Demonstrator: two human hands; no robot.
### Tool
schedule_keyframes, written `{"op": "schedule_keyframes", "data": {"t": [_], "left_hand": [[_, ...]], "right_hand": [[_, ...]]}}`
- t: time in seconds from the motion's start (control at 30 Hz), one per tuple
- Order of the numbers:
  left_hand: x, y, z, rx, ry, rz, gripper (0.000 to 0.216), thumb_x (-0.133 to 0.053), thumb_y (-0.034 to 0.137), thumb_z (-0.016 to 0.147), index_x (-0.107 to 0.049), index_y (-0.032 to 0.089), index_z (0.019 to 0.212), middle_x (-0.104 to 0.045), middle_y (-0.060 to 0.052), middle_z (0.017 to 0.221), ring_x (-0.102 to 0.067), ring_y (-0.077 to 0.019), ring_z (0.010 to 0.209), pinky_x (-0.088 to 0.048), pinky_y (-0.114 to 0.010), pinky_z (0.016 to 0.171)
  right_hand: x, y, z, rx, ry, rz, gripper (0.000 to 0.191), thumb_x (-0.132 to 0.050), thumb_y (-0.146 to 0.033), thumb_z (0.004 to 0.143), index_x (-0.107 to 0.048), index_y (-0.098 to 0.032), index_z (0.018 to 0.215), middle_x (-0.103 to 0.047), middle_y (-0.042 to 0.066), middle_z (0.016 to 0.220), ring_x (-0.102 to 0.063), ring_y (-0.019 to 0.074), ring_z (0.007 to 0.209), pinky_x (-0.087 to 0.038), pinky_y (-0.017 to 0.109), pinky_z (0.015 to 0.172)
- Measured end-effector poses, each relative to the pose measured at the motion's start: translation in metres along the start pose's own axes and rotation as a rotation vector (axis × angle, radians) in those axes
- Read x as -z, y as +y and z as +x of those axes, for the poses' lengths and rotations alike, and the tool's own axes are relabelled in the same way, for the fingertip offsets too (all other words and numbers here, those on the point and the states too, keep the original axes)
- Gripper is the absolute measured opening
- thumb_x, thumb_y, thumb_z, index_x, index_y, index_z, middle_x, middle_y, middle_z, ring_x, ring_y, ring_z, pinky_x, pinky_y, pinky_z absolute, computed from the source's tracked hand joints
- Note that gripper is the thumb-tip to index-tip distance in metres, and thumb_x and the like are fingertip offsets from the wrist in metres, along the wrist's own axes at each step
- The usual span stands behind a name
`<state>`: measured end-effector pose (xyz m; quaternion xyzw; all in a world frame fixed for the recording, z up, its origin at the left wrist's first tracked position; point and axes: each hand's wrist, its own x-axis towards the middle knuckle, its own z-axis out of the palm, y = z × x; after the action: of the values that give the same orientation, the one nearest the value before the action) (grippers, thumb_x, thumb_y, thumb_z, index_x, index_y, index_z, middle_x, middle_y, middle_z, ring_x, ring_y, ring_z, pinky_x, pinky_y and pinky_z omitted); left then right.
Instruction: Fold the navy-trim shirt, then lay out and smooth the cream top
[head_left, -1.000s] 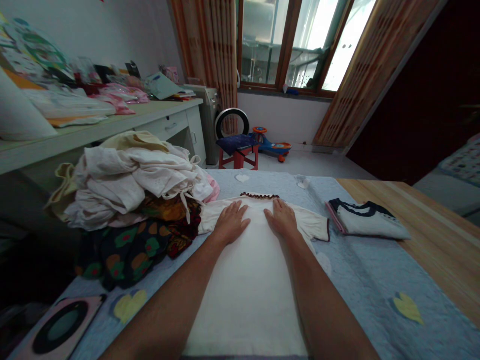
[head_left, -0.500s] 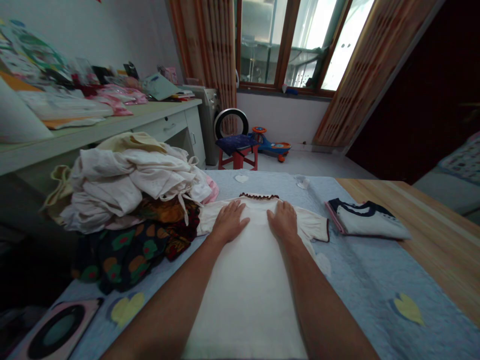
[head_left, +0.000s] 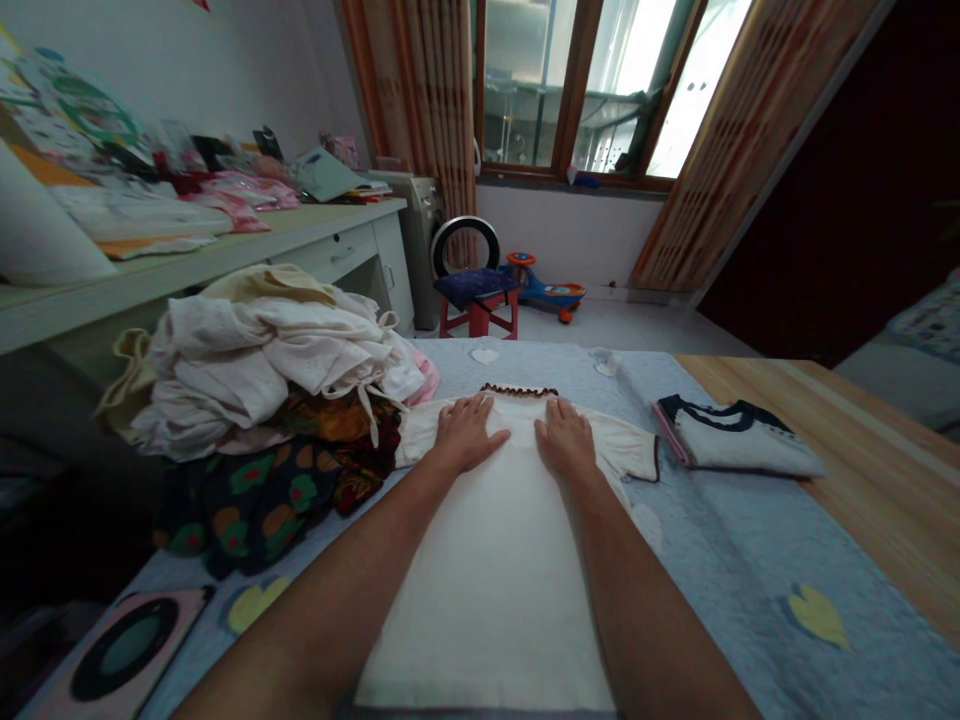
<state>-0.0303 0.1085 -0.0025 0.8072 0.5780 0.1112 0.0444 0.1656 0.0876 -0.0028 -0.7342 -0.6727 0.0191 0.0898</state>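
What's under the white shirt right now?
The white shirt lies on the blue quilt, left hand and right hand flat on top. Anything beneath the fabric is hidden.

A bright window (head_left: 607, 80), brown curtains (head_left: 435, 100), a cluttered desk (head_left: 334, 252) and red stool (head_left: 480, 318).

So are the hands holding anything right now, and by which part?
Nothing is gripped. The left hand and right hand lie flat on the upper chest of the white short-sleeved fabric top, just below its dark-trimmed neckline.
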Motion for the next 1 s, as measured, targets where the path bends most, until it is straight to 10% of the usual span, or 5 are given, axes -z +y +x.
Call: {"op": "schedule_keyframes", "data": {"t": [0.53, 1.0], "left_hand": [[-0.005, 0.011, 0.004, 0.097, 0.121, 0.027, 0.059, -0.041, 0.055, 0.093, -0.041, 0.023, 0.142, -0.041, -0.009, 0.152, -0.039, -0.0321, 0.132, -0.031, -0.051, 0.107], [0.001, 0.01, 0.002, -0.13, 0.187, -0.061, 0.026, -0.053, 0.026, 0.09, -0.06, 0.023, 0.115, -0.056, -0.007, 0.133, -0.048, -0.0233, 0.123, -0.038, -0.037, 0.107]], "right_hand": [[-0.002, 0.011, 0.002, -0.081, -0.052, -0.021, 0.071, -0.031, -0.052, 0.097, -0.029, -0.006, 0.151, -0.025, 0.014, 0.159, -0.022, 0.0273, 0.146, -0.017, 0.042, 0.116], [0.009, -0.023, -0.011, 0.155, 0.104, 0.055, 0.034, -0.045, -0.033, 0.093, -0.061, -0.016, 0.118, -0.058, 0.013, 0.128, -0.05, 0.025, 0.117, -0.034, 0.033, 0.103]]}}
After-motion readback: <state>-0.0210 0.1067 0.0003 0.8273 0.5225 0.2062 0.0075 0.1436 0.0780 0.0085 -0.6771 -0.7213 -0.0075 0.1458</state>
